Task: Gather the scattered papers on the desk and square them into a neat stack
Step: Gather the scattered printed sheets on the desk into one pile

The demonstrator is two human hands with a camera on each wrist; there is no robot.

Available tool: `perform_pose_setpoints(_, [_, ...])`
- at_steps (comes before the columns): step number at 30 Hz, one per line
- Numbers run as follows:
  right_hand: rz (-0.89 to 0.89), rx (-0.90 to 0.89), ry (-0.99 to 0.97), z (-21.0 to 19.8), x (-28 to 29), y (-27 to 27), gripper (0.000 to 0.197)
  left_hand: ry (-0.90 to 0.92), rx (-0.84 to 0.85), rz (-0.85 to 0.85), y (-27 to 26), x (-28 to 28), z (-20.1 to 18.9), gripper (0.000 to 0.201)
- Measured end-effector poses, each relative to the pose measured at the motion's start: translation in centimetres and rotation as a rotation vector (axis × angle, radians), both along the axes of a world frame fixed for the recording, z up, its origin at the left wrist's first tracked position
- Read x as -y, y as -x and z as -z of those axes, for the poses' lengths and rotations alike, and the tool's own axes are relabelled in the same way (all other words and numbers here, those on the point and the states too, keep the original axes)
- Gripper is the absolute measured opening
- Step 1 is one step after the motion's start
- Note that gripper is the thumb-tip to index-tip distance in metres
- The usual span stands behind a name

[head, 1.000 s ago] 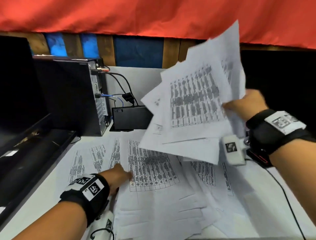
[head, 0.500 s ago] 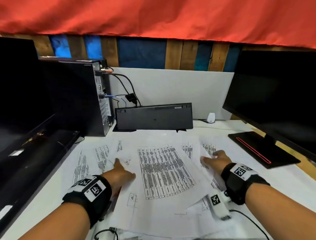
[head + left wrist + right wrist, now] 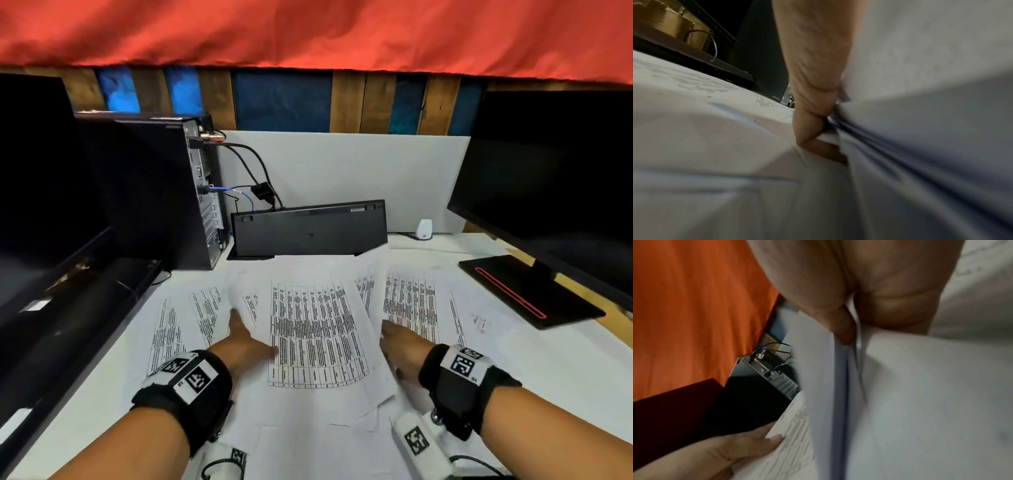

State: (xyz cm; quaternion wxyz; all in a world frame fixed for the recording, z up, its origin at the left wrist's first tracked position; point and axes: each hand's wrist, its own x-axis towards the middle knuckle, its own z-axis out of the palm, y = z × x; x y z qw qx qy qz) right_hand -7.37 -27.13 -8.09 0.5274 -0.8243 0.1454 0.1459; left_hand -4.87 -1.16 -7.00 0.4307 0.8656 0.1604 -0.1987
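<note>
Both hands grip the papers (image 3: 315, 329) on the bench (image 3: 565, 370): left hand (image 3: 245, 342) at their left edge, right hand (image 3: 402, 346) at their right.

Close to the lens, the right hand (image 3: 869, 293) has its thumb (image 3: 842, 324) tucked against the edges of a sheaf of papers (image 3: 920, 402). At lower left the left hand (image 3: 719, 456) touches a printed sheet (image 3: 795, 431). Behind stand a computer tower (image 3: 764, 382), cabled at the back, and an orange cloth (image 3: 694, 313)
</note>
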Motion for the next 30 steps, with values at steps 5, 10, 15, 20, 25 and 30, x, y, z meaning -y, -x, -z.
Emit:
perform_pose_setpoints(5, [0.275, 0.155, -0.187, -1.4, 1.2, -1.6, 0.026, -0.026, -0.041, -0.030, 0.3, 0.7, -0.7, 0.116])
perform_pose_setpoints(10, [0.156, 0.150, 0.230, -0.8, 1.0, -2.1, 0.035, 0.044, -0.014, -0.117, -0.8, -0.8, 1.3, 0.081])
perform_pose_setpoints(15, [0.082, -0.046, 0.458, -3.3, 1.4, -1.8, 0.026, 0.155, 0.085, -0.085, -0.8, -1.3, 2.0, 0.065])
perform_pose_setpoints(20, [-0.010, -0.044, 0.337, -2.7, 2.0, -3.0, 0.032, 0.159, 0.066, -0.018, -1.1, -1.2, 1.5, 0.065])
perform_pose_setpoints(25, [-0.018, 0.038, 0.363, -2.8, 0.2, -2.7, 0.057, 0.191, 0.097, -0.013, -0.5, -0.2, 0.9, 0.032])
perform_pose_setpoints(30, [-0.167, -0.122, 0.510, -2.6, -0.2, -2.3, 0.057, -0.062, 0.086, -0.008, -1.1, 0.4, 0.9, 0.063])
